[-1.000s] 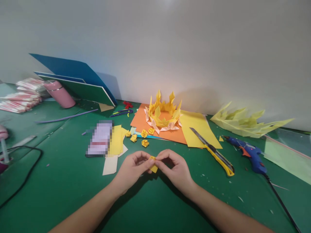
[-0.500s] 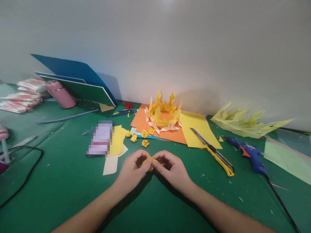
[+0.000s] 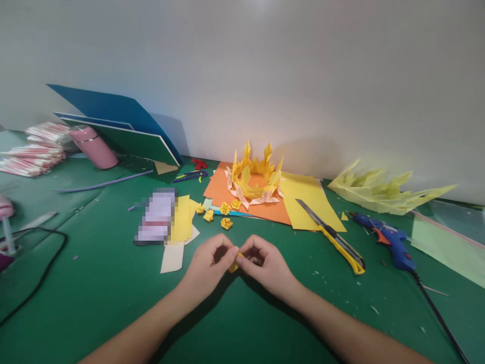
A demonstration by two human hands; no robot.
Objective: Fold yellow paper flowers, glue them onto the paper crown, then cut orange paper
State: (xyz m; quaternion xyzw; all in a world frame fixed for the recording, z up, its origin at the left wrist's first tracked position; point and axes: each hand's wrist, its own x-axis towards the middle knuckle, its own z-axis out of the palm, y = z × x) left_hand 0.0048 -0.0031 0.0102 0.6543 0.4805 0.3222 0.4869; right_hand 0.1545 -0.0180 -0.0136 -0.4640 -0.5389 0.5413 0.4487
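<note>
Between my fingertips is a small folded piece of yellow paper [image 3: 234, 267], mostly covered by the thumbs. My left hand [image 3: 212, 260] pinches it from the left, and my right hand [image 3: 267, 260] pinches it from the right. Just beyond the hands lie several small yellow paper roses [image 3: 226, 223]. A yellow folded-paper crown [image 3: 257, 189] with pale pink pieces round its base stands farther back on orange paper [image 3: 215, 184]. Left of my left hand are yellow paper sheets [image 3: 184, 215] and a cream paper piece [image 3: 172, 258].
To the right lie a yellow box cutter [image 3: 337, 242] with its blade out, a blue glue gun [image 3: 394, 242] with a black cord, and a pale yellow paper crown [image 3: 386, 192]. A pink bottle [image 3: 94, 146] leans at the left near boards [image 3: 129, 146]. A blurred phone-like object [image 3: 157, 216] lies left.
The yellow paper has turned between my fingers, and less of it shows above the thumbs, with a part now below them. Both hands stay in nearly the same place.
</note>
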